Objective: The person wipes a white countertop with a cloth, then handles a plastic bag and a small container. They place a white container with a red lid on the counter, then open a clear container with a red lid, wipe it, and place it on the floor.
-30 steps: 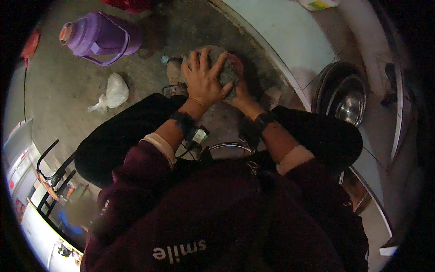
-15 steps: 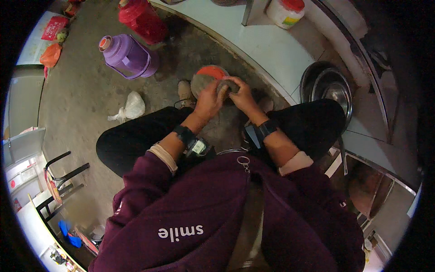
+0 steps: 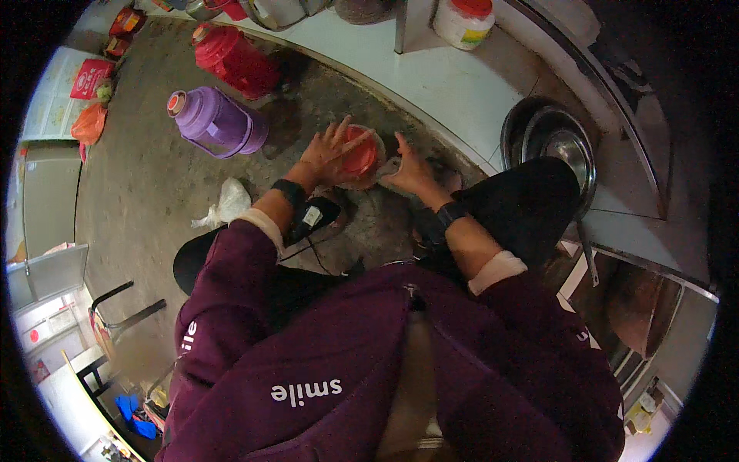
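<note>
A round red dish-like thing [image 3: 360, 156] with a pale rim sits low over the floor between my knees. My left hand [image 3: 327, 156] reaches across its left side with fingers spread, partly covering it. To the right of the dish is my right hand [image 3: 413, 171], index finger raised and thumb apart from it. A small greyish patch shows by the right thumb; I cannot make out what it is. Both wrists carry dark bands.
On the left floor stand a purple thermos flask [image 3: 219, 121] and a red one [image 3: 235, 61]. A white plastic bag [image 3: 227, 204] lies nearer. Metal basins [image 3: 566, 146] and a red-lidded jar [image 3: 464, 23] rest on the tiled ledge to the right.
My hands were together around a dull grey lump; now they have parted and opened. The left moved left over the red dish, of which more red shows.
</note>
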`<control>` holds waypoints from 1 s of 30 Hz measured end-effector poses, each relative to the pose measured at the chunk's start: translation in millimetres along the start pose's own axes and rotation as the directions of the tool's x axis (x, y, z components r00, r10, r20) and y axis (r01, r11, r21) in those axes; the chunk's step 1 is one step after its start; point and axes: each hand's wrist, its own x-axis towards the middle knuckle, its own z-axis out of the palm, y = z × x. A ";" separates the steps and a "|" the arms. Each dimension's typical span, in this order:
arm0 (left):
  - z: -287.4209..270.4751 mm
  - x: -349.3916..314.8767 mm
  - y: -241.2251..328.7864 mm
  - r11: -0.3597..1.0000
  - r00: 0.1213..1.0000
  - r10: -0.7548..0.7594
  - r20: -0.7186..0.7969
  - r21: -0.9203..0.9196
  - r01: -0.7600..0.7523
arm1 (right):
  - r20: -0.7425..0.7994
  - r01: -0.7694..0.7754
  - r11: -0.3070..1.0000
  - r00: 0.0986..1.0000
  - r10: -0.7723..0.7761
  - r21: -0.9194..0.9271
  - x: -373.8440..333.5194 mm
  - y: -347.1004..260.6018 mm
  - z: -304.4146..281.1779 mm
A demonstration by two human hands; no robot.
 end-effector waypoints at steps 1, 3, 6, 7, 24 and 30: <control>0.9 5.1 -1.3 1.000 0.997 0.009 0.078 0.018 -0.010 | 0.010 0.071 0.998 0.997 -0.070 -0.001 -0.3 1.2 5.9; 2.9 12.8 -1.8 0.999 0.977 0.028 0.212 0.038 -0.037 | 0.169 -0.014 1.000 0.986 0.017 -0.017 1.1 5.8 15.7; 7.4 15.1 -0.6 0.994 0.986 0.049 0.157 0.087 -0.063 | 0.086 0.068 0.986 0.995 -0.056 -0.149 7.4 10.3 37.3; 10.2 15.9 -0.3 0.993 0.991 0.055 0.124 0.092 -0.067 | 0.072 0.064 0.988 0.996 -0.055 -0.141 9.5 12.8 43.0; 9.7 16.3 1.5 0.997 0.993 0.023 0.118 0.065 -0.031 | 0.018 0.006 1.000 1.000 -0.005 -0.014 11.4 14.7 53.8; -2.9 29.1 -16.1 0.965 0.953 0.237 0.188 0.068 -0.253 | 0.099 -0.076 0.993 0.993 0.067 0.086 15.3 2.7 39.9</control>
